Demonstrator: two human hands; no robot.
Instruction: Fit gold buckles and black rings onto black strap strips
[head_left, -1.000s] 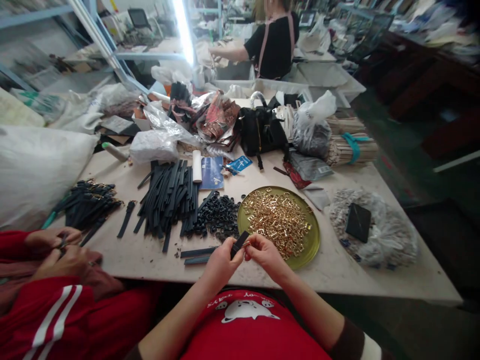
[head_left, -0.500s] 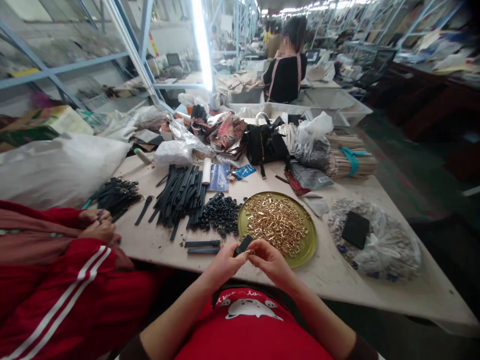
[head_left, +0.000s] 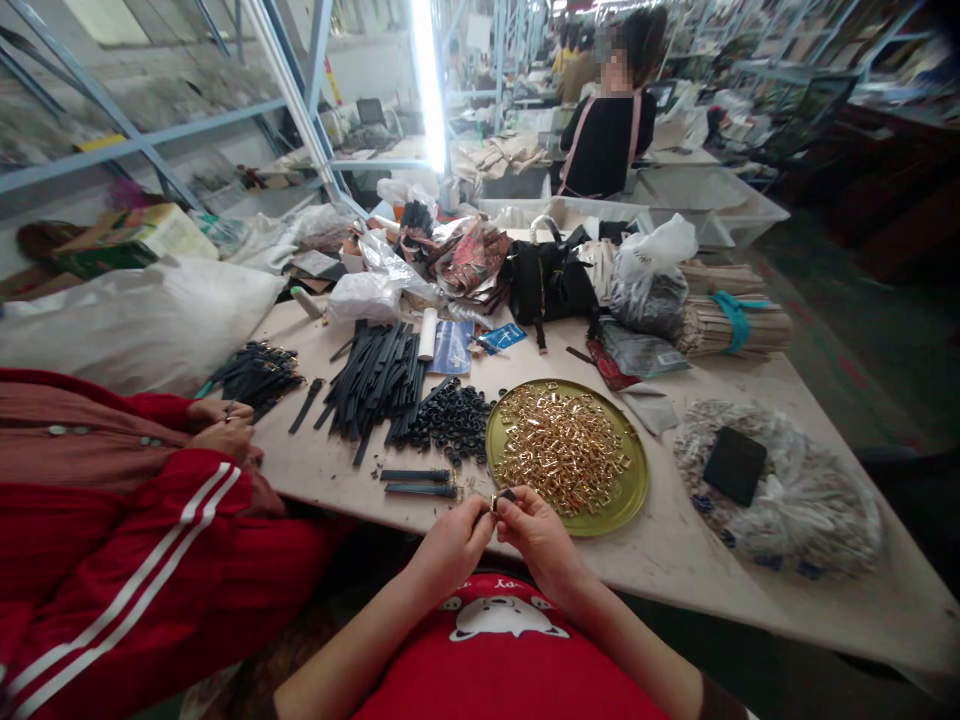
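In front of my chest a short black strap [head_left: 507,496] is pinched between both hands, with a small gold buckle [head_left: 493,504] on it. My left hand [head_left: 456,540] is closed at the buckle side. Closed on the strap's dark end is my right hand [head_left: 541,538]. Much of the strap is hidden by my fingers. Just beyond my right hand lies a gold-coloured round tray [head_left: 637,490] heaped with gold buckles [head_left: 559,445]. Two straps with buckles [head_left: 420,490] lie left of my hands. Behind them are black loops [head_left: 454,420] and a pile of black straps [head_left: 375,380].
A co-worker's hands [head_left: 225,425] are at the left, near a bundle of buckled straps [head_left: 259,378]. A black handbag [head_left: 551,285] and plastic bags stand at the back. A clear bag [head_left: 802,510] with a black square piece [head_left: 735,466] lies right.
The black strap has turned in my hands: its dark end was upright at my left hand and now sits by my right fingers, with the gold buckle showing. The view has shifted slightly left.
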